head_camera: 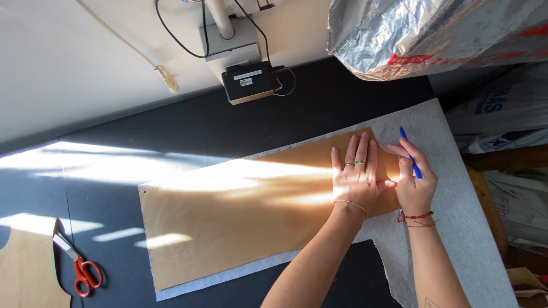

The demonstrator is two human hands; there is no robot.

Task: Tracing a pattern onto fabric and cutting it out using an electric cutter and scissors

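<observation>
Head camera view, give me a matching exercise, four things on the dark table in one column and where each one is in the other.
Things:
1. long brown paper pattern piece
2. blue pen
3. red-handled scissors
4. small black box with cable

Places:
A. far edge of the table, by the wall
B. in the right hand
C. pressed flat under the left hand
D. near left of the table

Pairs: 1-C, 2-B, 3-D, 4-A

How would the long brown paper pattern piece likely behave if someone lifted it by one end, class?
The brown paper pattern lies flat and thin on the grey fabric, so it would probably sag and feel light. The left hand presses it down flat, suggesting it may slide easily. Its thin edges look likely to crease or tear.
</observation>
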